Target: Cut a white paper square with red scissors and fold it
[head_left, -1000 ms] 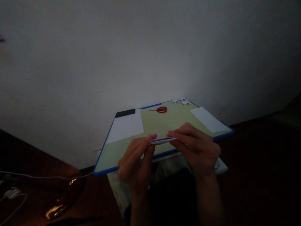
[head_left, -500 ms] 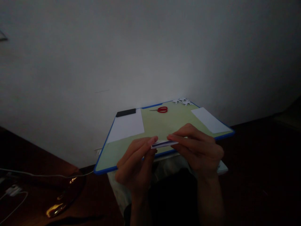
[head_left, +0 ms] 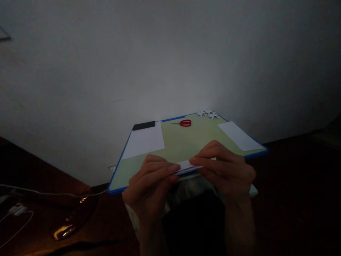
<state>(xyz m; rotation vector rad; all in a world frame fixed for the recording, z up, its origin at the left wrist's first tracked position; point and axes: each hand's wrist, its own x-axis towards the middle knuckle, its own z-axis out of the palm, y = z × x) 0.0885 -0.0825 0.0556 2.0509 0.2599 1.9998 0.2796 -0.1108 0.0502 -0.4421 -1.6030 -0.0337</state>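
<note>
Between my two hands is a small folded piece of white paper (head_left: 185, 166), held above the near edge of the board. My left hand (head_left: 151, 185) pinches its left end between thumb and fingers. The right end is pinched by my right hand (head_left: 225, 169), with the fingertips lying over the top. Fingers cover both ends of the paper, so its full shape is hidden. Beyond my hands, a pair of scissors with red handles (head_left: 185, 123) lies on the pale green board (head_left: 197, 135), blades pointing left.
A white sheet (head_left: 145, 140) lies at the board's left, with a dark flat object (head_left: 144, 126) on its top edge. Another white sheet (head_left: 239, 137) is on the right. Folded white paper pieces (head_left: 208, 113) are heaped at the far right corner. The wall (head_left: 170, 60) stands right behind.
My left hand has shifted slightly left and down, its thumb now lower on the paper. The paper has tilted, showing more of its upper face. My right hand has barely moved.
</note>
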